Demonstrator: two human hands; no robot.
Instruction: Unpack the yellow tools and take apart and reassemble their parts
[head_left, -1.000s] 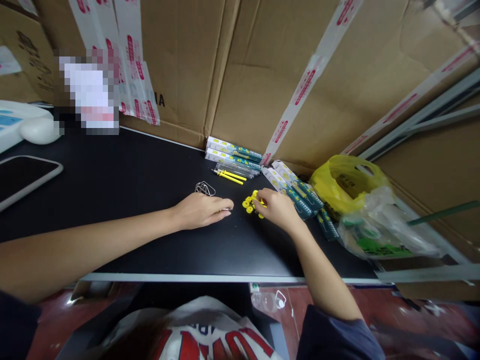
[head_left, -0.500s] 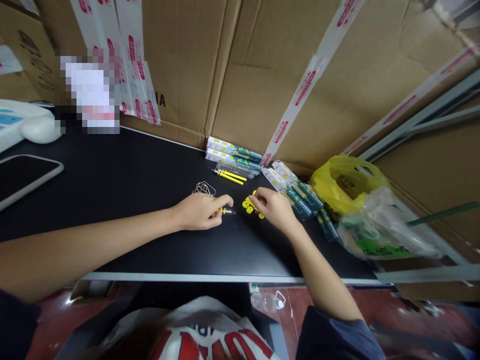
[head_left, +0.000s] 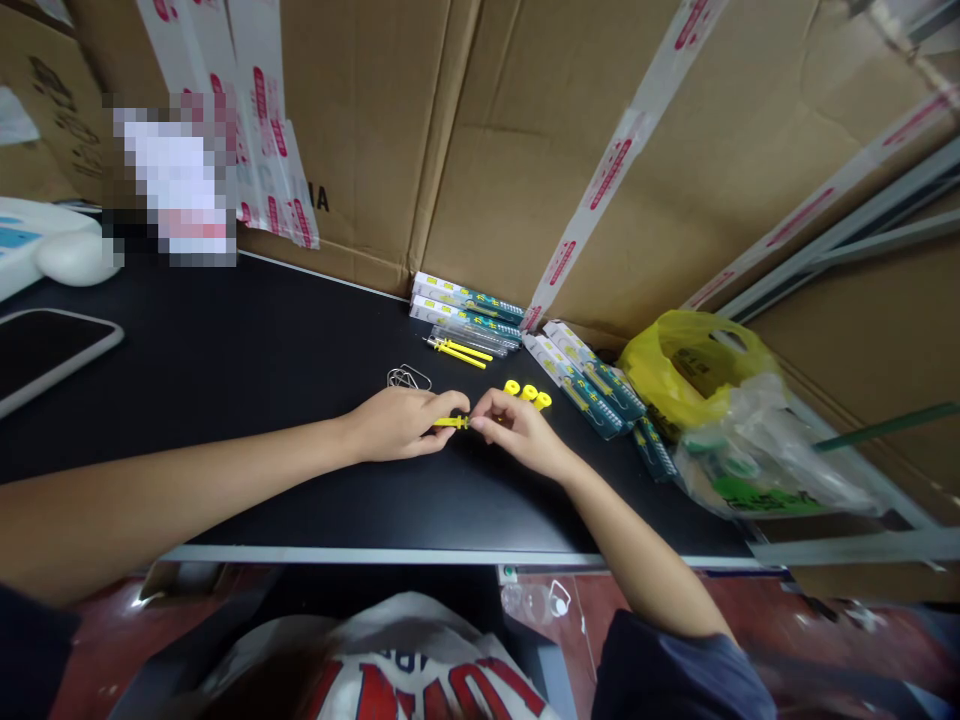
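My left hand [head_left: 401, 424] is closed around a slim yellow plastic rod [head_left: 448, 423], which points right across the black tabletop. My right hand [head_left: 523, 432] pinches at the rod's right end; its fingertips hide whatever small piece is between them. Just behind the right hand lie several small round yellow caps [head_left: 529, 392], some of them partly covered by it. Bent metal wire hooks [head_left: 409, 377] lie behind my left hand. Farther back are two more yellow rods [head_left: 461, 353] beside clear plastic tubes [head_left: 487, 340].
Printed narrow boxes [head_left: 469, 305] lie at the back, with more boxes [head_left: 589, 380] to the right. A yellow plastic bag [head_left: 697, 365] and a clear bag [head_left: 772, 460] sit at the right. A phone [head_left: 56, 350] is far left. Large cardboard cartons [head_left: 360, 130] stand behind the table.
My right hand has moved left from the yellow caps to the rod's end. The rod's metal tip, visible before, is now hidden at my right fingertips.
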